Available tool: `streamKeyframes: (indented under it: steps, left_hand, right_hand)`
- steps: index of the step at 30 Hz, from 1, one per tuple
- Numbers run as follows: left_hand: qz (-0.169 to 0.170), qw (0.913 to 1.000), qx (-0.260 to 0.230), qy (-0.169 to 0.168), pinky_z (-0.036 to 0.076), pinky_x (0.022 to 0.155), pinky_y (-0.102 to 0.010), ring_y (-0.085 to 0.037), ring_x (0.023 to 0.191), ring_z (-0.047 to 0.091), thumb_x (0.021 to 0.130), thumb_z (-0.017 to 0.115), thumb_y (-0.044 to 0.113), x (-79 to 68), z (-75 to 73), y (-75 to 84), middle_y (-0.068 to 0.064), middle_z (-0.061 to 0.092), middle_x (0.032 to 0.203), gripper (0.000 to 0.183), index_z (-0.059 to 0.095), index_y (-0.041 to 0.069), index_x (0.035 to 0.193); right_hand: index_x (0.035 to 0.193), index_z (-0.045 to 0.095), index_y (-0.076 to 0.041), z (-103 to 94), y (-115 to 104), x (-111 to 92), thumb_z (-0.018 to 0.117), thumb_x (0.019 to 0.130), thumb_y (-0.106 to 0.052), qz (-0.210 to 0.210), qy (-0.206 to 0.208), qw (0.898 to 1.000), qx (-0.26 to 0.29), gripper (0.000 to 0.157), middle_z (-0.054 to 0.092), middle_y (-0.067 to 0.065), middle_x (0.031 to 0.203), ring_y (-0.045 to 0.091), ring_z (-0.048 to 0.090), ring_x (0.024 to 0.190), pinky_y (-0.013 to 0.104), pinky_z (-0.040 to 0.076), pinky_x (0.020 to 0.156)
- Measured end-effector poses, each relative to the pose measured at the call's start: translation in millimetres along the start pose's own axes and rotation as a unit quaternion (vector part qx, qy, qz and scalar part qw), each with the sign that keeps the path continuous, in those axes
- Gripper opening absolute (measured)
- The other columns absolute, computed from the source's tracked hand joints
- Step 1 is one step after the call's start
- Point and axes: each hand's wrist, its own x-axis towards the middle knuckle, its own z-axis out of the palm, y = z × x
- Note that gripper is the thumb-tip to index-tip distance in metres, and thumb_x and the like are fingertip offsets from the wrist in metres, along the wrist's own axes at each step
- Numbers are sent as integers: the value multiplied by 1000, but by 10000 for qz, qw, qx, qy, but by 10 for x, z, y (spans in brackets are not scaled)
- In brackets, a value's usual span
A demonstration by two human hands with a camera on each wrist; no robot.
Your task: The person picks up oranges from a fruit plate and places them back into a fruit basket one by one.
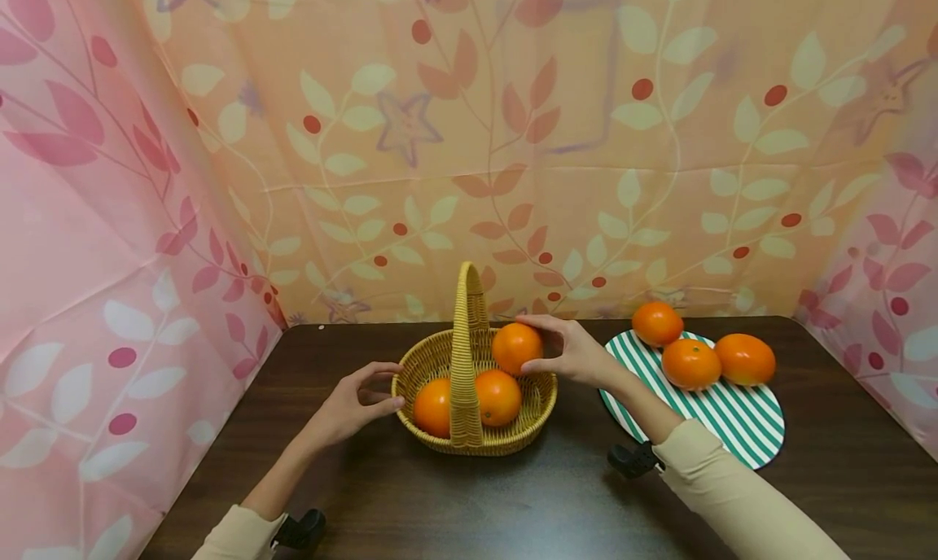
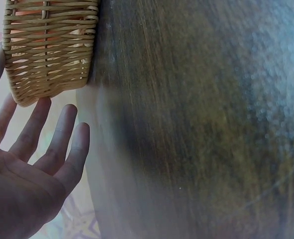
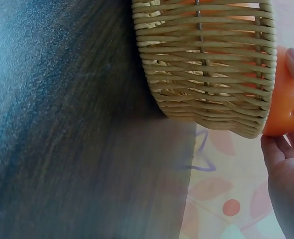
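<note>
Nearby, basket handle [image 1: 462, 356] beside fruit [image 1: 516, 348] in right hand [image 1: 575, 353], striped mat [image 1: 733, 422] farther right.

Right hand [image 3: 290, 181], cut off by the right edge, holding an orange fruit [image 3: 287, 102] between thumb and fingers. The fruit lies at the rim of a woven basket [image 3: 206, 64], which partly hides it; orange patches show through the weave. Left, dark table [image 3: 62, 129]; below, patterned cloth [image 3: 219, 172] with a red dot [image 3: 231, 207].
</note>
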Motion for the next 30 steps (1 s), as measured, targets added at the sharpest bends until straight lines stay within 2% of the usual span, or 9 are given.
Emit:
streamKeyframes:
  steps: [6, 12, 15, 24, 30]
  left_hand:
    - [-19, 10000, -7, -31, 59, 82, -37, -40, 105, 68, 95, 75, 17, 3, 5, 2, -25, 54, 138, 49, 56, 6, 140]
    - [23, 9999, -162, -26, 59, 83, -39, -41, 105, 67, 95, 75, 13, -3, 6, 20, -26, 53, 139, 51, 55, 3, 140]
    - [20, 9999, -142, 8, 59, 83, -39, -40, 105, 68, 95, 75, 13, -1, 3, 17, -26, 53, 138, 50, 55, 3, 140]
    - [-65, 10000, -70, -13, 59, 82, -40, -39, 105, 68, 95, 76, 18, 10, 4, -13, -26, 54, 138, 51, 55, 5, 140]
    - [-166, 9998, -85, 13, 59, 83, -40, -38, 105, 68, 95, 76, 18, 5, -4, 0, -25, 54, 138, 52, 56, 6, 141]
  right_hand:
    - [145, 53, -2, -70, -40, -48, 83, 85, -2, 131, 161, 9998, -77, 67, 51, 16, 147, 33, 46, 137, 46, 37, 111]
    - [131, 63, -1, -163, -72, -138, 80, 89, -3, 305, 605, 9976, -115, 46, 64, 15, 129, 41, 60, 119, 42, 49, 100]
    - [128, 65, -1, -218, -109, -201, 79, 90, -5, 434, 660, 9967, -163, 40, 67, 14, 123, 42, 63, 113, 41, 53, 95]
    - [123, 68, -2, -377, -115, -450, 80, 89, -7, 557, 748, 9943, -512, 36, 68, 11, 116, 28, 68, 104, 35, 56, 89]
    - [124, 66, -1, -484, -92, -587, 79, 89, -6, 658, 853, 9927, -541, 37, 68, 13, 117, 28, 69, 103, 32, 56, 87]
